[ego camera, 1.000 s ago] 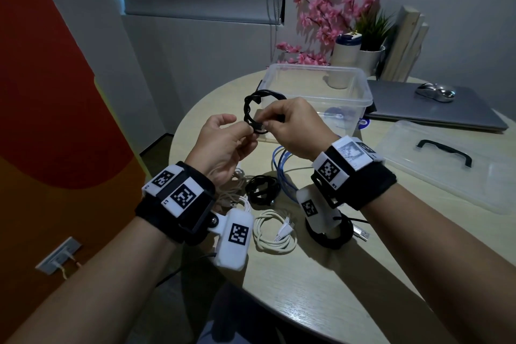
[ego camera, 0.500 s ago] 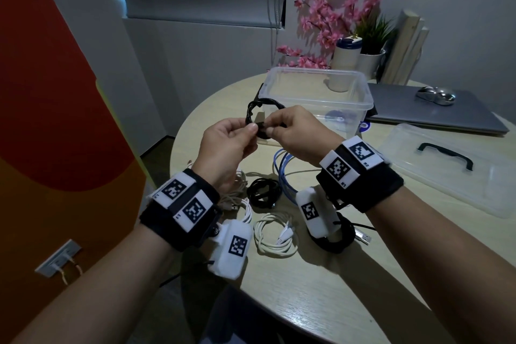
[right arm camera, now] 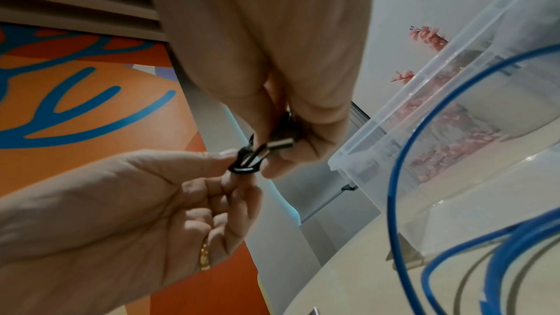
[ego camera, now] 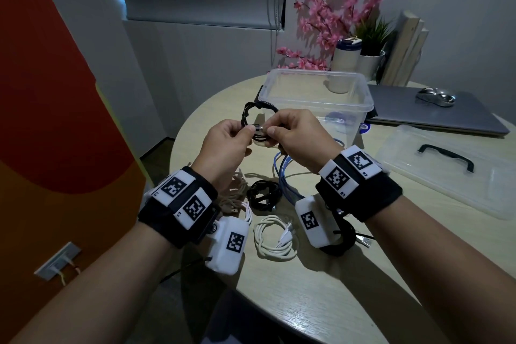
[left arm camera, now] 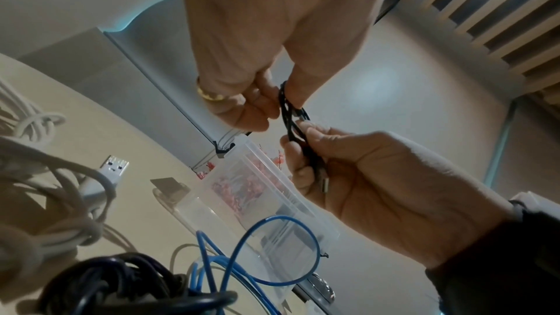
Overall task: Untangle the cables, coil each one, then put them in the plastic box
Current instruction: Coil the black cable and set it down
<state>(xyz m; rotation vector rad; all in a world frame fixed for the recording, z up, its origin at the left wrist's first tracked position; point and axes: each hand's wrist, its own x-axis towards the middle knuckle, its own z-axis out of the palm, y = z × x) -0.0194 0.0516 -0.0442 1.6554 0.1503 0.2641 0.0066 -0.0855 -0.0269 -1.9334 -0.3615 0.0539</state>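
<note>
The beige tangle (ego camera: 237,190) lies uncoiled at left, the left hand (ego camera: 226,142) and right hand (ego camera: 296,137) both pinch a small black coil (ego camera: 252,117), apparently tucking its plug, while other coils wait and the box (ego camera: 360,98) seems to hold no cables yet.

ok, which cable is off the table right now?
The small black cable, coiled into a ring and pinched between the left hand and right hand. The white, blue and beige ones lie on the table.
</note>
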